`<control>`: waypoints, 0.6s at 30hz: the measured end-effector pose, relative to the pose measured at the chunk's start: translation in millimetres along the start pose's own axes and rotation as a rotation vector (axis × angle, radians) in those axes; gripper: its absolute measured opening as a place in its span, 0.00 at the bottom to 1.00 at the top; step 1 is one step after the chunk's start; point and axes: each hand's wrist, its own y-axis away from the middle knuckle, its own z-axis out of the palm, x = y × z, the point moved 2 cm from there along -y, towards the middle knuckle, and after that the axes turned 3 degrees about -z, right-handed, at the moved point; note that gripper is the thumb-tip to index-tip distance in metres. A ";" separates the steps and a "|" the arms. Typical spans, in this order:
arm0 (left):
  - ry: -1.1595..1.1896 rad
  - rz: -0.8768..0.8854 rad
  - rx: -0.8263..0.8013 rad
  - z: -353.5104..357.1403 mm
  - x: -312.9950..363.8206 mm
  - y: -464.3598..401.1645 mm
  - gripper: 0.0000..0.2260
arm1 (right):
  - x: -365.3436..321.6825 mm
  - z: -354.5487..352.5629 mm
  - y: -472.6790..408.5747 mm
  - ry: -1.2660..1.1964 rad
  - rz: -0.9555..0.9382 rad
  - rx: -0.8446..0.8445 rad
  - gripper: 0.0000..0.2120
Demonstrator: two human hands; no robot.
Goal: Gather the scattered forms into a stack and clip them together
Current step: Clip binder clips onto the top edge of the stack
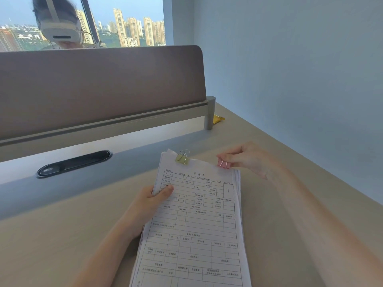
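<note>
A stack of printed forms (196, 230) is held above the desk, its top page a table of ruled boxes. My left hand (151, 201) grips the stack's left edge, thumb on top. A yellow-green binder clip (182, 158) sits clamped on the top edge near the left corner, its wire handles standing up. At the top right corner a pink binder clip (223, 163) is pinched between the fingers of my right hand (248, 158) and sits on the paper's edge.
The beige desk (290, 204) runs to a pale wall on the right. A brown divider panel (99, 85) stands at the back, with a black cable slot (74, 162) in front. A yellow wrapper (218, 118) lies by the divider post. Another person wearing a headset (60, 32) sits behind.
</note>
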 end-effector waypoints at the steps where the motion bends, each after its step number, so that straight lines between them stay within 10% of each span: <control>1: -0.003 0.000 0.001 -0.1 -0.2 -0.3 0.12 | -0.2 -0.7 0.5 0.011 -0.013 0.018 0.07; 18: -0.013 0.004 0.003 -0.5 1.6 -0.7 0.12 | -3.4 0.2 2.6 0.006 -0.106 -0.018 0.09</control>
